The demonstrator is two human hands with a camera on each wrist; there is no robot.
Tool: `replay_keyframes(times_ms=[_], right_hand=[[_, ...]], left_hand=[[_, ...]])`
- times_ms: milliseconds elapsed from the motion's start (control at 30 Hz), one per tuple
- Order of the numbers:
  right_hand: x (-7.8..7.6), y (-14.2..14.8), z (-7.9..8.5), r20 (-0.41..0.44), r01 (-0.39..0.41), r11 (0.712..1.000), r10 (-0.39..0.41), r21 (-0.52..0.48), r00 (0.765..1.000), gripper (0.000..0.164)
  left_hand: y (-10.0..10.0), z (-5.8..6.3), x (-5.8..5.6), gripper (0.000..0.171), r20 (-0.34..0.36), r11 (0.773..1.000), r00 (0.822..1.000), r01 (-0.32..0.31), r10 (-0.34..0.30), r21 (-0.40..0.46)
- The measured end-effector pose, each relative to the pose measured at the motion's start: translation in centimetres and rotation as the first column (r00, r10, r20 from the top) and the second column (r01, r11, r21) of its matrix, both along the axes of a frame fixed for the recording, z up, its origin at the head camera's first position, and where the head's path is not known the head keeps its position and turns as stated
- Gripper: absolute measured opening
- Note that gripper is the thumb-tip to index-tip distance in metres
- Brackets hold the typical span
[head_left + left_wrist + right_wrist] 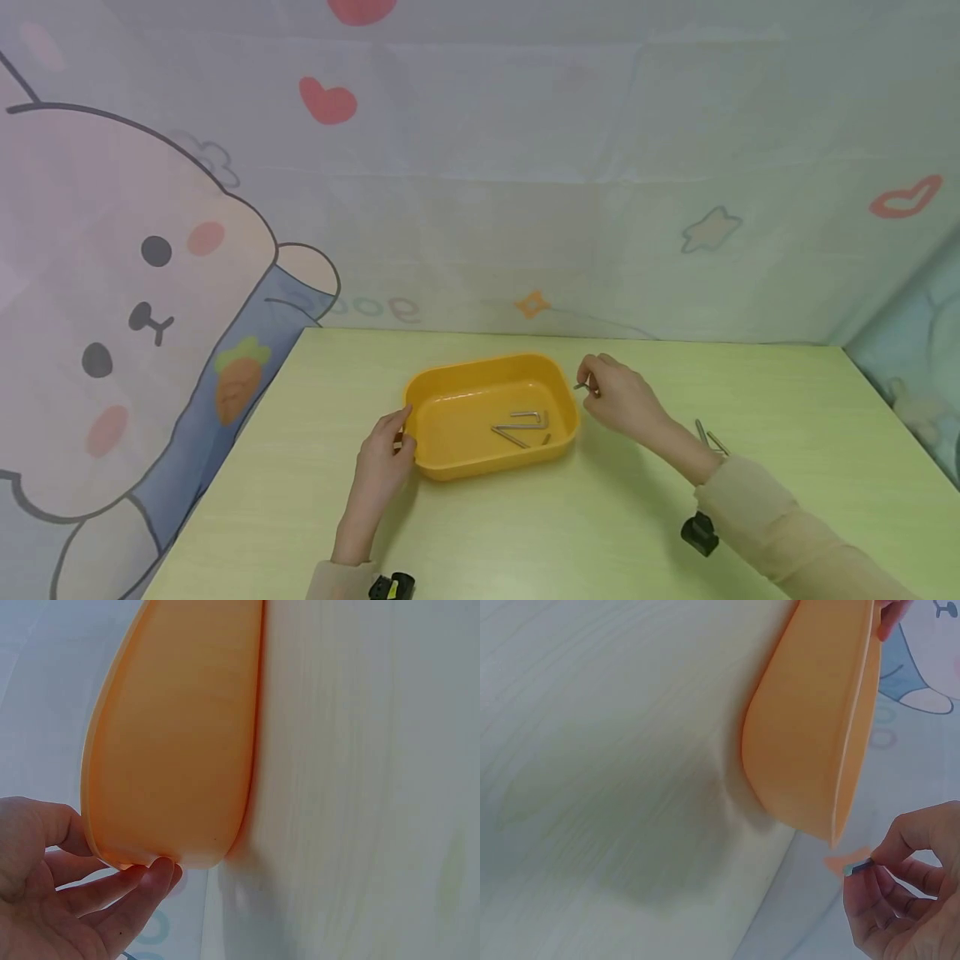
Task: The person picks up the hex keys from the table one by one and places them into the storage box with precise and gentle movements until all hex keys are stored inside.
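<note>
A yellow tray point(457, 471) lies on the table, with several L-shaped metal hex keys point(528, 426) inside at its right half. My left hand point(384, 458) grips the tray's left end, its fingertips at the rim and against the outer wall, as the left wrist view shows. Just beyond the tray's right rim, my right hand point(618, 398) pinches a small hex key point(861, 865) between thumb and fingers. Most of that key is hidden by the hand; a short end sticks out toward the tray.
More hex keys point(701, 431) lie on the table to the right, partly behind the right forearm. The pale green table point(480, 542) ends at the back against a printed curtain point(525, 208). Black wrist cameras point(700, 533) hang under both sleeves.
</note>
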State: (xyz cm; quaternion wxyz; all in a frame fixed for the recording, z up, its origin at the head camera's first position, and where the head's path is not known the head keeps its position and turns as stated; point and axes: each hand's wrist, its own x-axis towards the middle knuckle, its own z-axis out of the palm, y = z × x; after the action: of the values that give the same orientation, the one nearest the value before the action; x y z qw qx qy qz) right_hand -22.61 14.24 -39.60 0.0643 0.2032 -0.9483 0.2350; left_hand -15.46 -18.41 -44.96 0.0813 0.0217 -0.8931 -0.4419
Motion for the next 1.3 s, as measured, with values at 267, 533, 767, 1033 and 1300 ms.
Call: replay_keyframes(times_ms=[267, 533, 767, 1033, 1300], right_hand=[[0.0, -1.0, 0.5, -0.037, -0.041, 0.999, 0.040, -0.008, 0.998, 0.017], [-0.4, -2.2, 0.5, -0.039, -0.071, 0.997, 0.071, -0.004, 0.997, 0.015], [-0.8, -2.9, 0.4, -0.036, -0.115, 0.993, 0.115, 0.005, 0.993, 0.017], [-1.6, -3.7, -0.2, -0.073, -0.140, 0.990, 0.139, -0.011, 0.988, 0.020], [-2.5, -4.7, -0.9, -0.059, -0.172, 0.985, 0.171, 0.001, 0.983, 0.022]], left_hand=[[0.0, -0.1, -0.1, 0.047, -0.008, 1.000, 1.000, 0.001, -0.001, -0.002], [0.0, 0.2, 0.2, 0.047, -0.009, 1.000, 1.000, -0.004, 0.004, -0.013], [0.0, 0.4, 0.5, 0.047, -0.007, 1.000, 1.000, -0.008, 0.008, -0.027], [0.1, 0.5, 0.4, 0.047, -0.004, 1.000, 1.000, -0.010, 0.010, -0.014], [0.0, 0.4, 0.3, 0.047, -0.004, 1.000, 1.000, -0.009, 0.009, -0.013]])
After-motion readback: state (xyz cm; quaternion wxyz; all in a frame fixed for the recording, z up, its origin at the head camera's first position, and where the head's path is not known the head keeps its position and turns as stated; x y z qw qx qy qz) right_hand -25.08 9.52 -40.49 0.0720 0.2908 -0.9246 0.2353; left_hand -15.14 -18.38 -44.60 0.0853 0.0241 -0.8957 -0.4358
